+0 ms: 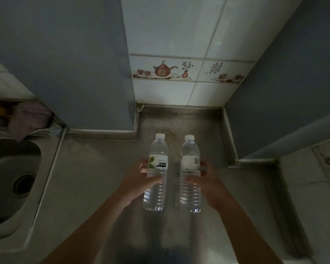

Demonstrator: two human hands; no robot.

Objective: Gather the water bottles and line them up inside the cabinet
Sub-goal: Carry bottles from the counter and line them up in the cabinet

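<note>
Two clear water bottles with white caps are held upright side by side above a steel counter [95,168]. My left hand [141,180] grips the left bottle [157,174], which has a white label with a green leaf. My right hand [204,181] grips the right bottle [190,174], whose white label bears dark characters. Both hands wrap the bottles around the middle, thumbs toward me. Neither bottle touches the other. No cabinet interior shows in this view.
A steel sink [10,183] with a drain lies at the left, with a pinkish cloth [31,119] behind it. A grey panel [65,63] stands at the left back, white tiles with a teapot picture [164,70] straight ahead, and another grey panel [286,82] at the right.
</note>
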